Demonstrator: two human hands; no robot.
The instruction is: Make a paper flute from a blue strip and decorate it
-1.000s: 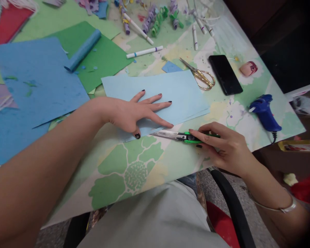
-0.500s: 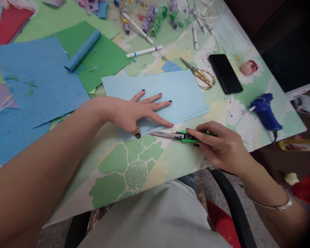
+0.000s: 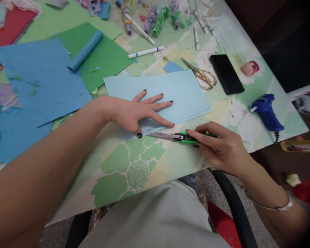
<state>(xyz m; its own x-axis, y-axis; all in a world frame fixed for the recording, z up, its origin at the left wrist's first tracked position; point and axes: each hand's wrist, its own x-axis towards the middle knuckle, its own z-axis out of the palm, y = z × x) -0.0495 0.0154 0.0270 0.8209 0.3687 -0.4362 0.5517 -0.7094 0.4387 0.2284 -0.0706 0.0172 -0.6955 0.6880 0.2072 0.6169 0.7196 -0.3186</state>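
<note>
Lying flat on the light blue paper (image 3: 181,89), the left hand (image 3: 126,113) is spread wide, with its fingers held apart. The paper is pressed down by it on the tabletop (image 3: 181,160), in the middle. A knife (image 3: 180,137) with a green handle is gripped by the fingers of the right hand (image 3: 222,143), and the blade (image 3: 165,134) is pointed left. The blade is set at the near edge of the paper, close to the left thumb; how far it goes in cannot be told. Past the paper, on the right, gold scissors (image 3: 200,73) are laid just beside a black phone (image 3: 227,74). Farther right, a blue glue gun (image 3: 267,110) can be seen. On the far left, a blue roll (image 3: 86,50) is set on a green sheet (image 3: 111,58), next to a big blue sheet (image 3: 46,62).
</note>
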